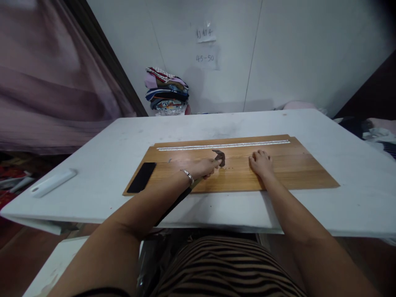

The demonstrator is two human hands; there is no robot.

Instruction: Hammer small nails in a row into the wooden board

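Observation:
A wooden board (297, 169) lies on a white table (102, 165). My left hand (206, 167), with a bracelet on the wrist, is closed round a hammer just below its dark head (220, 156); the handle (176, 202) runs back under my forearm. The head rests over a short row of small nails or dots (228, 168) in the board. My right hand (261, 162) lies on the board to the right of them, fingers curled and knuckles up; nothing shows in it. A long metal ruler (222, 145) lies along the board's far edge.
A black phone (142, 177) lies on the board's left end. A white flat tool (52, 182) sits near the table's left edge. Folded clothes (167, 93) are stacked against the wall behind. A curtain hangs at left.

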